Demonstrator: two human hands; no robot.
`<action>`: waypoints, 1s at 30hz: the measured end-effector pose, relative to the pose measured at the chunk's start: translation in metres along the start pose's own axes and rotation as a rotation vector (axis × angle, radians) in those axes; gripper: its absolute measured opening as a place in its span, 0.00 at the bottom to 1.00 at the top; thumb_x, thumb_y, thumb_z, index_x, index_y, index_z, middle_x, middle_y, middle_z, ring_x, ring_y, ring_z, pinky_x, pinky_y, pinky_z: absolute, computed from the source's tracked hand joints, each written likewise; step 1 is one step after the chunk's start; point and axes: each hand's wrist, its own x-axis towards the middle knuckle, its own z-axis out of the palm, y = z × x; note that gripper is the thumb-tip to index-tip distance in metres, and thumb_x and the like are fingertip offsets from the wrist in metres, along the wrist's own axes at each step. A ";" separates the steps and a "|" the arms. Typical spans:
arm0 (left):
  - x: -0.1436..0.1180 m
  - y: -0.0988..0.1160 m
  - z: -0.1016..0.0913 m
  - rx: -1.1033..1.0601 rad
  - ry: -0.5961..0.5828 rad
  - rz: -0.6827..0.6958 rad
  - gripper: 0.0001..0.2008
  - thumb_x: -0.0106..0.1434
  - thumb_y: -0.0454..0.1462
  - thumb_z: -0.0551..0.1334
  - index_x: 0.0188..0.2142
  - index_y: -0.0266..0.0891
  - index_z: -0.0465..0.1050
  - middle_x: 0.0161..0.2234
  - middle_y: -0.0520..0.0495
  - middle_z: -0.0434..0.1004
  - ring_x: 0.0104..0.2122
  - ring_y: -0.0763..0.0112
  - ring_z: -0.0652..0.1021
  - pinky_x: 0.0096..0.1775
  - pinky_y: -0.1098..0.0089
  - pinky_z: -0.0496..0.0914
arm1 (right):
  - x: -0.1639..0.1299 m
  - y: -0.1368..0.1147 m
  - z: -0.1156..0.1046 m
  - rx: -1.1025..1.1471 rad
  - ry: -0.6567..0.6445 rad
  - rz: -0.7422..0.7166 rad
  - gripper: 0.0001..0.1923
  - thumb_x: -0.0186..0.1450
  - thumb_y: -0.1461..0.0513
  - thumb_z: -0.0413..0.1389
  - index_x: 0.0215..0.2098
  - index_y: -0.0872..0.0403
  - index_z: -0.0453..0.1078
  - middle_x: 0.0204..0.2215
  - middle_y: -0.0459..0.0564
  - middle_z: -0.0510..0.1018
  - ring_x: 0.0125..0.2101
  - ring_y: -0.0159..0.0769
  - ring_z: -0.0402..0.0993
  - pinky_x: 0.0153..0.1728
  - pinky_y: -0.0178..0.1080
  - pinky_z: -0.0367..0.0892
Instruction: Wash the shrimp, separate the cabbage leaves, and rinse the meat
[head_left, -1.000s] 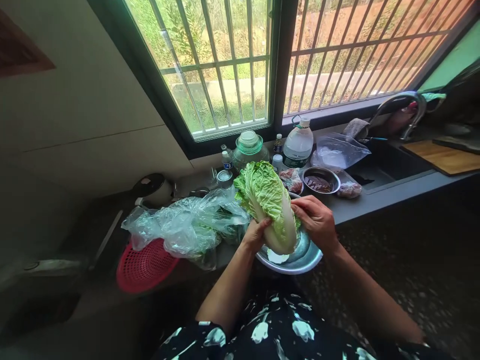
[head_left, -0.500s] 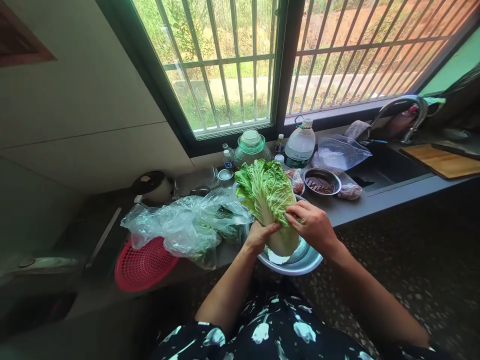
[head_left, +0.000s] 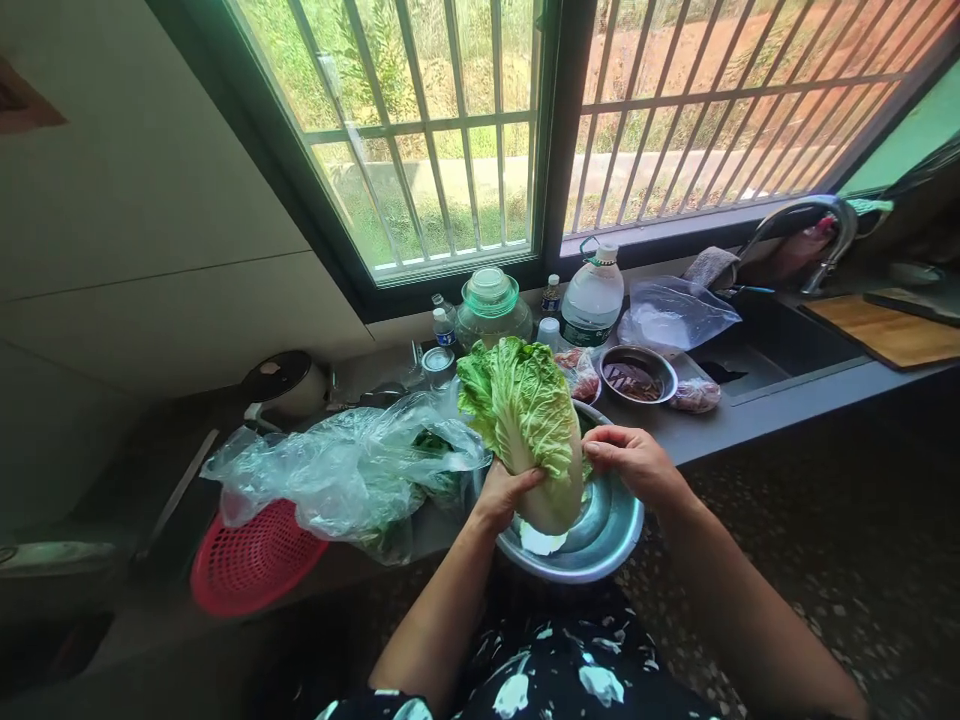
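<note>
- A red colander [head_left: 251,560] sits at the lower left of the frame, now nearer the left edge than before, under a heap of clear plastic bags [head_left: 341,470].
- The left hand [head_left: 504,492] grips the white base of the napa cabbage [head_left: 529,420], as a moment ago.
- The cabbage stands tilted at frame centre over the steel bowl [head_left: 600,535], slightly lower than before.
- The right hand [head_left: 636,462], earlier pinching a leaf, now curls against the cabbage's right side.
- A small metal dish [head_left: 637,372] lies right of centre.
</note>
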 end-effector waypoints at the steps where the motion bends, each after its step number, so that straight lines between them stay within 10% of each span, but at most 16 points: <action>1: 0.004 -0.005 0.004 0.002 0.036 0.004 0.32 0.40 0.41 0.75 0.46 0.33 0.74 0.43 0.38 0.78 0.44 0.54 0.77 0.48 0.58 0.69 | 0.004 0.002 -0.008 0.006 -0.015 -0.006 0.17 0.53 0.51 0.63 0.29 0.57 0.74 0.20 0.44 0.69 0.22 0.28 0.62 0.26 0.34 0.58; 17: 0.043 -0.098 0.178 0.095 0.650 0.312 0.37 0.37 0.37 0.76 0.49 0.35 0.70 0.43 0.40 0.78 0.41 0.58 0.77 0.48 0.58 0.69 | 0.037 -0.010 -0.169 -0.133 -0.342 -0.093 0.09 0.54 0.58 0.57 0.30 0.56 0.73 0.22 0.45 0.73 0.23 0.29 0.67 0.26 0.33 0.64; 25: 0.039 -0.106 0.194 0.052 0.730 0.319 0.34 0.34 0.40 0.76 0.44 0.36 0.73 0.38 0.44 0.80 0.37 0.62 0.78 0.41 0.65 0.72 | 0.041 0.001 -0.199 0.355 -0.499 0.191 0.15 0.52 0.54 0.64 0.31 0.57 0.74 0.22 0.46 0.74 0.22 0.29 0.70 0.26 0.34 0.66; 30: 0.033 -0.101 0.183 0.070 0.796 0.219 0.31 0.31 0.44 0.76 0.36 0.37 0.75 0.29 0.49 0.78 0.31 0.64 0.78 0.36 0.66 0.73 | 0.040 0.014 -0.255 0.557 -0.390 0.278 0.17 0.50 0.55 0.67 0.32 0.58 0.75 0.23 0.47 0.75 0.23 0.29 0.72 0.25 0.34 0.66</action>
